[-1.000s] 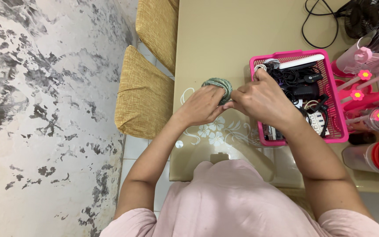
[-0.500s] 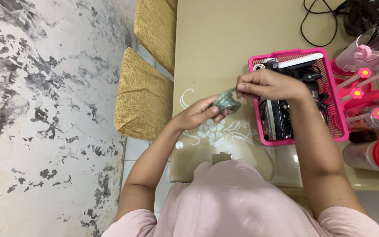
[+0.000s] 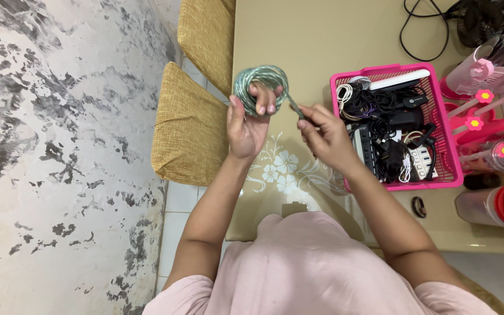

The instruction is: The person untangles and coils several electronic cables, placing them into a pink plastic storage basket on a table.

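Far left: marbled grey-white floor [image 3: 59, 146], then 2 chairs w/ woven yellow seat covers [image 3: 191, 125] tucked at edge of beige table [image 3: 310, 41]. Left hand [image 3: 247, 125] is raised over table edge, fingers pushed thru a coil of green-white cable [image 3: 259, 81], thumb pressed on its outer side, so closed round the loops & keeping them stacked. Right hand [image 3: 325, 137] just beside it, fingertips pinched together on the cable's loose tail [image 3: 296, 109], which runs taut from coil to pinch. Judgement: to do this well, keep tail tight, lay each turn flat vs the bundle, don't let left fingers relax or loops spring out. Further right: pink basket [image 3: 444, 146] full of black & white cables, adapters, power strip, apart from both hands. Small dark ring [image 3: 419, 207] on table below it. Far right: pink bottles [image 3: 485, 76], partly cut off.
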